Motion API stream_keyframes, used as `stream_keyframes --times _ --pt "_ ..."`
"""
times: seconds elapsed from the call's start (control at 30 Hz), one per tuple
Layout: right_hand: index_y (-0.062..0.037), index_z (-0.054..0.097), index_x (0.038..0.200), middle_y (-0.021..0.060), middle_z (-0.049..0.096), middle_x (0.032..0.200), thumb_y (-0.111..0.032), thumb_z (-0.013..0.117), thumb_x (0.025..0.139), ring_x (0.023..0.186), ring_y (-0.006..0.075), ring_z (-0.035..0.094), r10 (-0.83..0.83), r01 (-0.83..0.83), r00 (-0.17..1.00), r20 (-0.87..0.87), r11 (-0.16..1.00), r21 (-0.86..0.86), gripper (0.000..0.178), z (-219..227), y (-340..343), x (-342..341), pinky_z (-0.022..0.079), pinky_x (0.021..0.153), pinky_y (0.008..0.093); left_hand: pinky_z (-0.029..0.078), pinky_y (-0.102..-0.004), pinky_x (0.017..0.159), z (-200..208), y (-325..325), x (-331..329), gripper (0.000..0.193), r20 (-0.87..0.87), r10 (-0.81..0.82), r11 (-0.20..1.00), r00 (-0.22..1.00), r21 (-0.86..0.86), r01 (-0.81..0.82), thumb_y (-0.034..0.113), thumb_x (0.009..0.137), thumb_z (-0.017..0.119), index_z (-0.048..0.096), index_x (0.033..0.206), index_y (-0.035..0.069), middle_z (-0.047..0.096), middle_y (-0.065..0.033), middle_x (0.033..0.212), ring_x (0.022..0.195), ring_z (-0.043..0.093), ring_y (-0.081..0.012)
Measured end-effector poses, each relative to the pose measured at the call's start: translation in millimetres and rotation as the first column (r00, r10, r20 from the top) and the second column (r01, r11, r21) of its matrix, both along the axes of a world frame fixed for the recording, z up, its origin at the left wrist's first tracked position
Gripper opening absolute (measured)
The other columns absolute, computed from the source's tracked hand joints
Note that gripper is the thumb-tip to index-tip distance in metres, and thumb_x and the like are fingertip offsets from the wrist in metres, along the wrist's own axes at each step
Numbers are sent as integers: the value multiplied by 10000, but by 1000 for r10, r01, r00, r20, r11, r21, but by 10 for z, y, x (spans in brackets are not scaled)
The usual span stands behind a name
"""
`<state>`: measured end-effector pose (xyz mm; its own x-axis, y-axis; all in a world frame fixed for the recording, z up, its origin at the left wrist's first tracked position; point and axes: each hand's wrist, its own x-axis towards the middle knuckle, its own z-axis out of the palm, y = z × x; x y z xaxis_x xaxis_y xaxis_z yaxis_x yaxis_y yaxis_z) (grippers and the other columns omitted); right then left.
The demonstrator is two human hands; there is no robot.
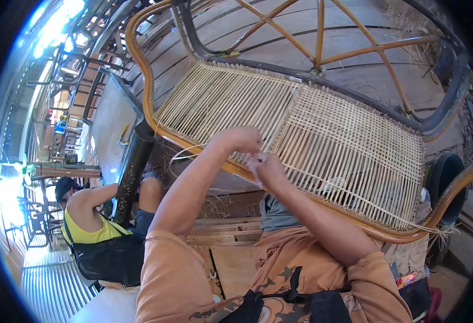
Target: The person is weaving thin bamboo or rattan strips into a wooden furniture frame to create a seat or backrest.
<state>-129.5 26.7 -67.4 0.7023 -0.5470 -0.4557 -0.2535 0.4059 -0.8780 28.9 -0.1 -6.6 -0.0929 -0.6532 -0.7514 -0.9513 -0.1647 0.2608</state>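
In front of me lies a rattan bench seat with a woven cane panel (225,97) inside a curved brown frame (148,102). Its right part carries crosswise weave toward the far side, while long strands run open toward me. My left hand (245,140) is closed in a pinch over the seat near its middle divider, by the front edge. Just nearer and to the right, my right hand (267,166) is also closed, its fingertips almost meeting the left ones. Both seem to pinch a thin cane strand, mostly hidden by fingers. A pale cane loop (185,152) emerges left of my left forearm.
The bench's crossed rattan bars (317,32) stand beyond the seat. A dark bucket (445,185) sits at the right. To the left, a person in a yellow top (94,220) sits by a dark post (134,161). Loose strand ends (438,230) hang off the right corner.
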Motion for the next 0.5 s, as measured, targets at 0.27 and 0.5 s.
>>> stream_keyframes --times 0.27,0.5 --pt "-40 612 1022 101 635 758 -183 599 896 660 242 621 154 -148 987 50 983 -105 191 186 31 -375 499 593 378 495 -491 707 -88 152 -6 326 195 -152 987 969 -29 161 282 764 580 683 831 -19 654 -248 810 778 638 -406" --pt "1 638 1020 178 654 880 -128 566 871 802 284 633 -291 -46 828 -480 817 -575 209 272 -1108 -3374 500 740 367 467 -419 880 -104 348 150 430 -11 103 995 995 -14 -103 372 914 563 628 1075 -21 661 -187 1038 978 620 -322"
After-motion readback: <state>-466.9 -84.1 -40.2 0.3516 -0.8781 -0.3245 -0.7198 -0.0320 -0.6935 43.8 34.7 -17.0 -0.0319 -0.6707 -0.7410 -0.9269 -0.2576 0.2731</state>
